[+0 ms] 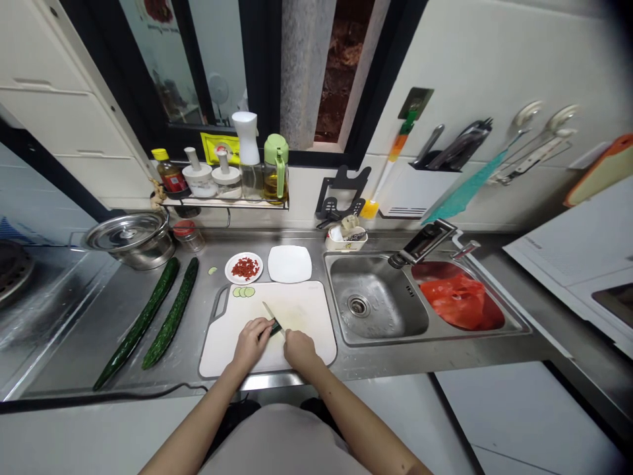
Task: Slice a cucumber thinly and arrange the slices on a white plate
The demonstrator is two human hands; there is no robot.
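Observation:
On the white cutting board (306, 303) my left hand (251, 343) is closed on a short piece of cucumber (275, 326). A knife (268, 309) is gripped in my right hand (301, 349), its blade lying across the cucumber piece and its tip pointing away to the left. My fingers cover part of both. Several round cucumber slices (243, 291) overlap at the board's far left corner. Just beyond the board are a white plate of small red pieces (245, 267) and a bare square white plate (289, 264).
Two long whole cucumbers (141, 323) (171, 313) lie left of the board, near a lidded steel pot (143, 254). To the right is a double sink (341, 330) with a faucet (422, 244) and a red plastic bag (457, 300). Bottles stand on a shelf (222, 204) behind.

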